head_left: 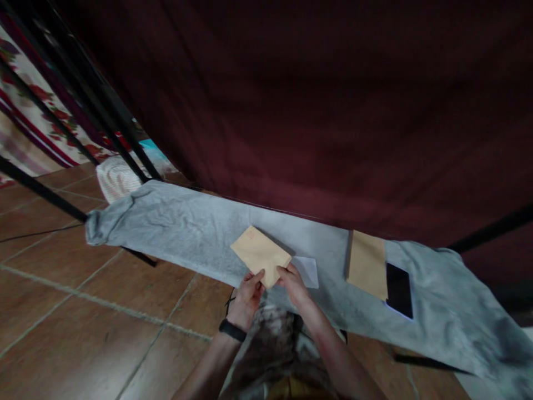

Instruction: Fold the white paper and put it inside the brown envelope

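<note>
Between both hands, a tan envelope [261,254] lies on the grey-clothed worktop [175,228], left hand [246,297] and right hand [293,284] pinching its near corner. White paper [307,270] beside the right hand; keep the grip light and even, probably.

Both hands [270,289] pinch tan envelope [261,254] (near edge).

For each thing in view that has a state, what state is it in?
Tan paper envelope: held at its near edge by both hands, lying on the grey cloth.
Left hand: gripping the envelope.
Right hand: gripping the envelope.
White paper sheet: flat.
Stack of tan envelopes: flat, untouched.
Black phone: screen dark.
</note>
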### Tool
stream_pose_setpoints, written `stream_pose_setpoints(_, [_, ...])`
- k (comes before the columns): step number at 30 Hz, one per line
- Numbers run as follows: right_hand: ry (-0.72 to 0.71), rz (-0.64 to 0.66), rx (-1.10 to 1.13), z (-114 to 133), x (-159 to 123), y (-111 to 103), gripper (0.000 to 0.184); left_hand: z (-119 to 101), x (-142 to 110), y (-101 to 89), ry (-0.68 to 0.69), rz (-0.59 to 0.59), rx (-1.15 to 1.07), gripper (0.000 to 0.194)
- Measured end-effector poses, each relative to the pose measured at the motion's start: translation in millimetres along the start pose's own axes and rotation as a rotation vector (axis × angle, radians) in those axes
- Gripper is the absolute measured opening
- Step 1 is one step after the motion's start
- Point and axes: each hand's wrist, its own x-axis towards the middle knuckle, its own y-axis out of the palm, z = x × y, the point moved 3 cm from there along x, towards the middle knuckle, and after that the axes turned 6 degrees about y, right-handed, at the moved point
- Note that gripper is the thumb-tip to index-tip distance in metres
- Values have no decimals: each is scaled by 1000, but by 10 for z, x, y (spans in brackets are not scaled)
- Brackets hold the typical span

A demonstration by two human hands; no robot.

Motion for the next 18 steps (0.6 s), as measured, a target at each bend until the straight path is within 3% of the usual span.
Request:
stream_pose_setpoints(4, [8, 117, 24, 52, -82, -66, 42, -32, -50, 41, -63, 14, -81, 11])
stream_pose_setpoints(7, [-38, -23, -91, 56, -41, -164, 39, 29, -166, 60, -97, 37, -60, 15])
stream_pose_setpoints(10, [-107, -184, -228, 46, 25, -312, 34, 109, -322, 46, -94, 150, 260, 22])
stream_pose_setpoints(12, [-145, -231, -264, 41, 43, -418, 29, 32, -386, 52, 120, 254, 603, 25])
stream_pose_setpoints(14, [-178, -248, -298, 44, 34, -505, 25, -162, -408, 113, 507, 328, 948, 33])
stream_pose_setpoints(16, [-212, -226, -333, 53, 11, -552, 25, -358, -375, 226, 847, 417, 1264, 69])
stream_pose_setpoints(18, [-237, -193, -359, 65, -12, -574, 28, -479, -263, 343, 989, 541, 1526, 99])
